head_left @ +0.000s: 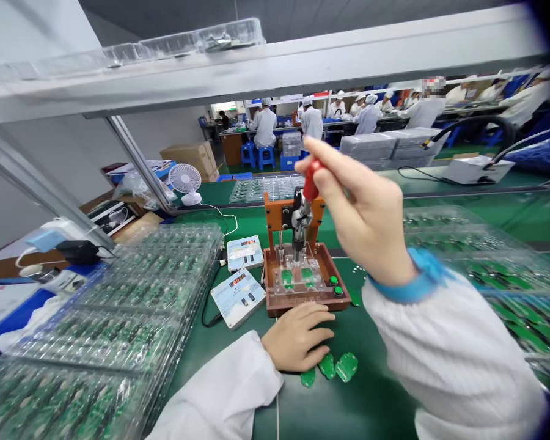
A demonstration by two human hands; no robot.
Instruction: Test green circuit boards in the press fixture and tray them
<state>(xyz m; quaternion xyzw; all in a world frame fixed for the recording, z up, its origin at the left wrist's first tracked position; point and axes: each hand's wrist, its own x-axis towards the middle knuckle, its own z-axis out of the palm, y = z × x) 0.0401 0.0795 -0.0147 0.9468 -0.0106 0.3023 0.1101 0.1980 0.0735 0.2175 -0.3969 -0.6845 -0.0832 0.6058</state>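
Note:
My right hand (pixel 364 211) is closed round the red handle (pixel 312 180) of a toggle clamp (pixel 301 223), which stands upright on a brown test fixture (pixel 309 300). Under the fixture's clear plate (pixel 319 284), two green circuit boards (pixel 308 277) show. Palm down, with fingers stretched and slightly apart, my left hand (pixel 299 337) lies at the fixture's front edge. Several loose green boards rest on the table by its fingertips, among them a rounded one (pixel 347 366). Whatever lies beneath the left palm is hidden.
Left of the fixture sit two white meter boxes (pixel 238 296) with red digits. Stacked clear trays of boards (pixel 165 293) fill the left side; more trays (pixel 499 269) stand at right. A small white fan (pixel 185 180) is behind. A shelf (pixel 275 67) crosses overhead.

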